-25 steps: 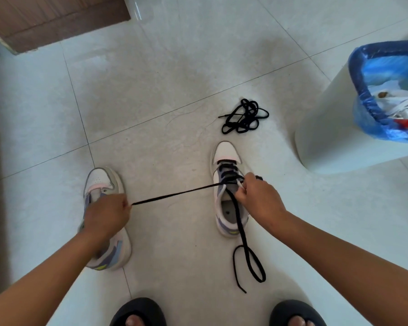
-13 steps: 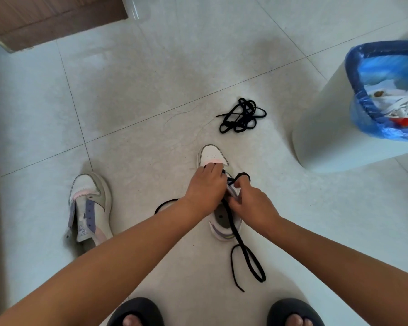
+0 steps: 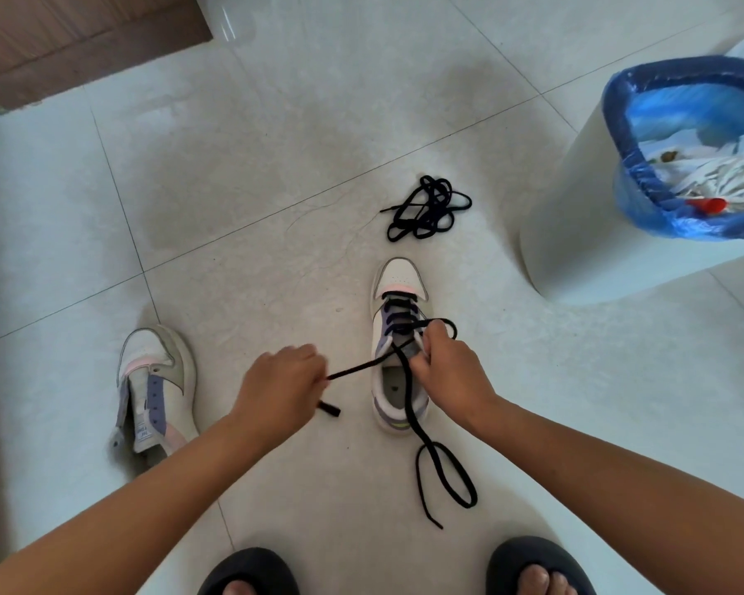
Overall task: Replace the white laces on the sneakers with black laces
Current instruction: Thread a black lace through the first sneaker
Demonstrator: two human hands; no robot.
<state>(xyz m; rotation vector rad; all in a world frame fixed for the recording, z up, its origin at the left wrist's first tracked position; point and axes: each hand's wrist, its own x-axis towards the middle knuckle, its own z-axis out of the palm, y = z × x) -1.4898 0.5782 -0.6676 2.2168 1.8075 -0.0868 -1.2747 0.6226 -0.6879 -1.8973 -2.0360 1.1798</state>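
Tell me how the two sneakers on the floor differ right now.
The right sneaker has a black lace crossed through its lower eyelets; the left sneaker has none in view, its eyelets bare. The right sneaker is being worked on: the right hand grips at its tongue while the left hand pulls a lace end sideways. The left sneaker lies untouched. Both are white with purple and pink trim, toes pointing away.

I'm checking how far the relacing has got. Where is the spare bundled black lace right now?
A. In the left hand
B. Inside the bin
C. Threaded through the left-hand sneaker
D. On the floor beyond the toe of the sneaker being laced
D: the bundled black lace lies loose on the floor tiles, beyond the toe of the sneaker being laced.
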